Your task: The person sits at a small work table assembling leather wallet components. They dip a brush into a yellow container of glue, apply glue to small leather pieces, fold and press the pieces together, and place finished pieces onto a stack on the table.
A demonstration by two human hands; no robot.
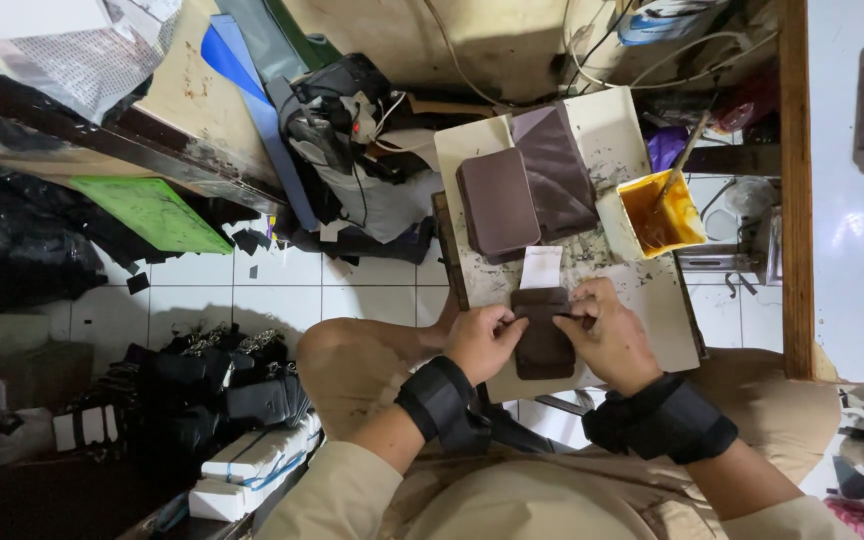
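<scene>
A small dark brown leather piece (542,345) lies on a pale, stained work board (602,140) over my lap. My left hand (482,340) pinches its left edge, and my right hand (607,335) presses on its right upper edge. Both wrists wear black straps. A white card (540,267) sits just above the piece. Farther up the board lies a stack of rounded brown leather panels (497,203) beside a flat darker sheet (555,170). A yellow glue pot (658,212) with a brush stands at the board's right.
A wooden table edge (795,190) runs down the right side. Black bags and white boxes (252,455) sit on the tiled floor at the left. A green sheet (152,213), blue boards and tangled cables lie beyond the board.
</scene>
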